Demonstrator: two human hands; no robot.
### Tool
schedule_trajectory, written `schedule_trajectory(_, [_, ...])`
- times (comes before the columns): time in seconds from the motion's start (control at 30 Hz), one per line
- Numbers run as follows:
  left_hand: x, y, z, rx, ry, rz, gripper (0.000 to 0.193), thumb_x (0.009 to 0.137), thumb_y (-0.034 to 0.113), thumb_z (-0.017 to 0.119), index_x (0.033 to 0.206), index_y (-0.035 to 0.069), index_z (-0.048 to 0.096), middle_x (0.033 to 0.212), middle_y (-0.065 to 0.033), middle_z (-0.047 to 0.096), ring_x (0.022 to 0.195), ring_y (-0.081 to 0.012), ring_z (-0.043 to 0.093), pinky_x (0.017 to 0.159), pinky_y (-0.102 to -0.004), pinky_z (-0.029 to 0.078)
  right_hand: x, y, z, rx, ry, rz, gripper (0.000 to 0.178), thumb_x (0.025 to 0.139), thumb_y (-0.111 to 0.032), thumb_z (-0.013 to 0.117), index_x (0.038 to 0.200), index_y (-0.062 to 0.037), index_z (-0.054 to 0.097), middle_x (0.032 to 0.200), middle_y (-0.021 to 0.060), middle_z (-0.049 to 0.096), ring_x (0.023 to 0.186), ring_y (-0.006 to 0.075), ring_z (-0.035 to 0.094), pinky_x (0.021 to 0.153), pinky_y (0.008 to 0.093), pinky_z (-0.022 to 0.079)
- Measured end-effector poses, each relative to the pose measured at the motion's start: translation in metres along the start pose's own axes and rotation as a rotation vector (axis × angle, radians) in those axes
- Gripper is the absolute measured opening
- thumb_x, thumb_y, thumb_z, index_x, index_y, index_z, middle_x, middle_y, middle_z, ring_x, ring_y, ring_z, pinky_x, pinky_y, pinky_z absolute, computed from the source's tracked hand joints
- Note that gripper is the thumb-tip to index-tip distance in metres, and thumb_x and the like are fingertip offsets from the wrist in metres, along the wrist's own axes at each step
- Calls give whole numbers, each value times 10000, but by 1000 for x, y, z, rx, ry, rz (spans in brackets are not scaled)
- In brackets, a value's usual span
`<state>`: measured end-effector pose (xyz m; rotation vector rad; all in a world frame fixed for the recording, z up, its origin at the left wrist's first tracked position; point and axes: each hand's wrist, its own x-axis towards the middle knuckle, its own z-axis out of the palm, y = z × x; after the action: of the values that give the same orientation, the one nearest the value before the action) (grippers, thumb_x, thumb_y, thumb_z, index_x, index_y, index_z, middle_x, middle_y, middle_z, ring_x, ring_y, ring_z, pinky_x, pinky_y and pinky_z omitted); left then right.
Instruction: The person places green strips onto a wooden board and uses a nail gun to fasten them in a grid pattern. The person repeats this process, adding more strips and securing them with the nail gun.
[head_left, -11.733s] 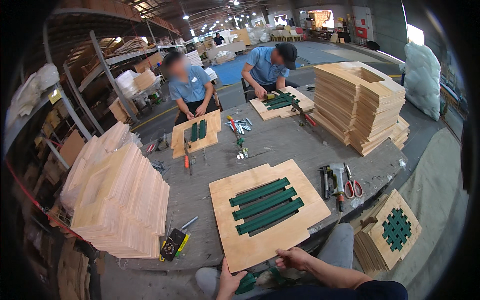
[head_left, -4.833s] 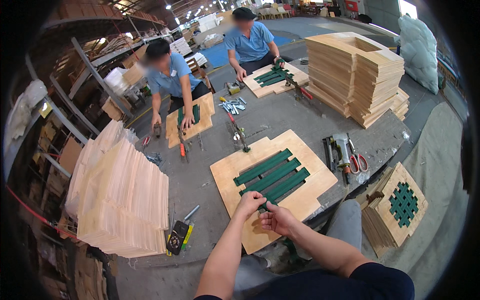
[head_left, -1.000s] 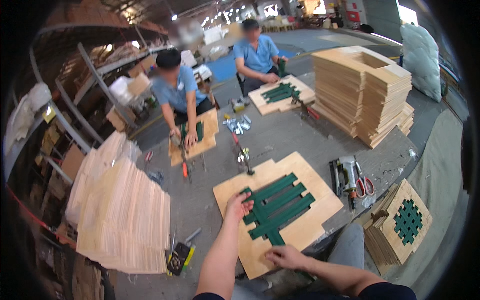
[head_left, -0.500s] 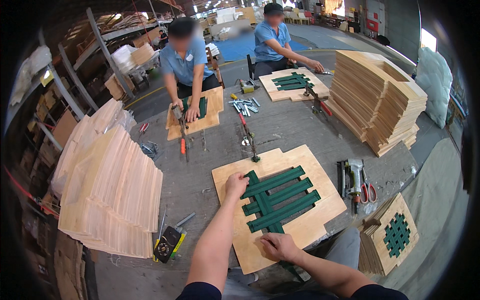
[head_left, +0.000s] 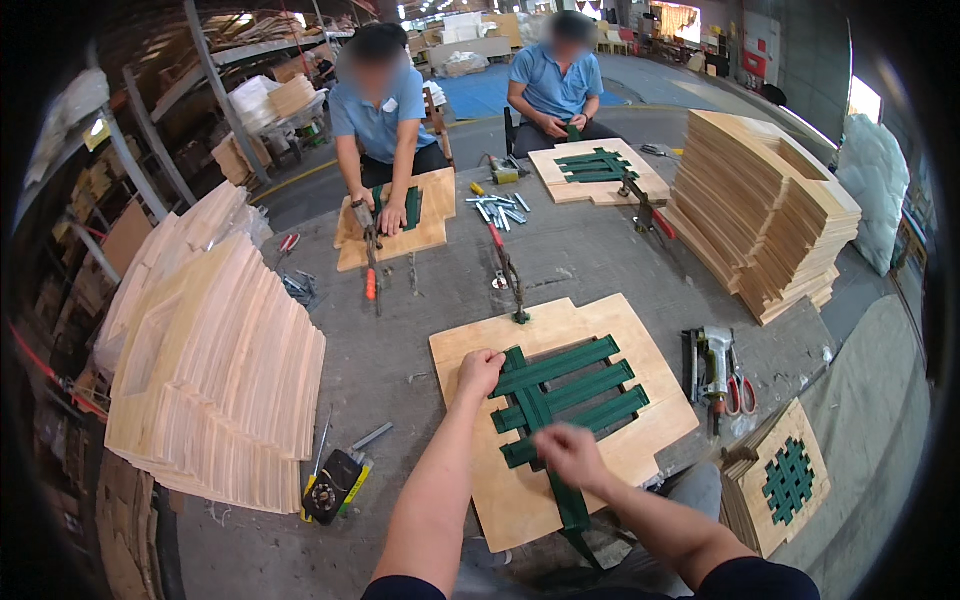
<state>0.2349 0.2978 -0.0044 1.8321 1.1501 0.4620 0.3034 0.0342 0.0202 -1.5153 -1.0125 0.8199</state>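
Observation:
In front of me lies a light wooden panel (head_left: 487, 500) with an opening. Three green webbing straps (head_left: 575, 394) span it side by side, and a lengthwise strap (head_left: 567, 500) is woven through them, its tail hanging over the panel's near edge. My left hand (head_left: 481, 374) is closed in a pinch at the left end of the farthest crosswise strap, beside the far end of the lengthwise one. My right hand (head_left: 572, 455) hovers over or touches the nearest crosswise strap at the crossing; its fingers are smeared by motion, so what they hold is hidden.
Stacks of wooden panels stand left (head_left: 215, 390) and right (head_left: 755, 215). A staple gun (head_left: 714, 365) and red-handled scissors (head_left: 741, 392) lie right; a tape measure (head_left: 335, 488) lies left. A toggle clamp (head_left: 508, 265) stands beyond the panel. Two co-workers (head_left: 380, 110) (head_left: 556, 85) sit across the table.
My right hand has moved up and away from the panel's near edge to the crossing, baring the strap's tail. The far right co-worker has drawn an outstretched arm back to the lap.

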Motion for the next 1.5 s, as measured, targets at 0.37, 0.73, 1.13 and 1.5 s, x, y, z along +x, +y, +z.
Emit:
schedule_trajectory(0.37, [-1, 7, 11, 85, -16, -27, 357, 972, 368, 590, 1023, 61, 765, 960, -179, 756, 928, -347, 729, 812, -449, 543, 173, 19, -7, -249, 105, 138, 130, 922, -113, 699, 1028, -44, 672, 904, 112, 737, 829, 262, 714, 769, 376, 564])
schedule_trajectory(0.73, [13, -8, 10, 53, -82, 92, 306, 983, 274, 568, 946, 10, 718, 711, -33, 622, 570, -155, 585, 540, -335, 476, 167, 23, -6, -347, 87, -94, 207, 934, -187, 695, 1113, -87, 723, 1022, 147, 759, 971, 339, 728, 843, 411, 567])
schedule_trajectory(1.13, [-41, 10, 31, -157, 20, 207, 363, 918, -29, 661, 1250, 66, 549, 1030, -70, 655, 842, -140, 606, 771, -286, 507, 159, 35, -14, -393, 162, -144, 196, 929, -205, 681, 1071, -78, 724, 989, 157, 750, 948, 371, 714, 824, 456, 561])
schedule_trajectory(1.5, [-44, 9, 39, -137, 118, 144, 234, 910, 10, 707, 1136, 49, 658, 979, -40, 650, 825, -128, 623, 765, -275, 523, 155, 37, -14, -372, 142, -158, 187, 904, -145, 700, 1064, -51, 721, 979, 155, 742, 940, 350, 715, 815, 419, 563])
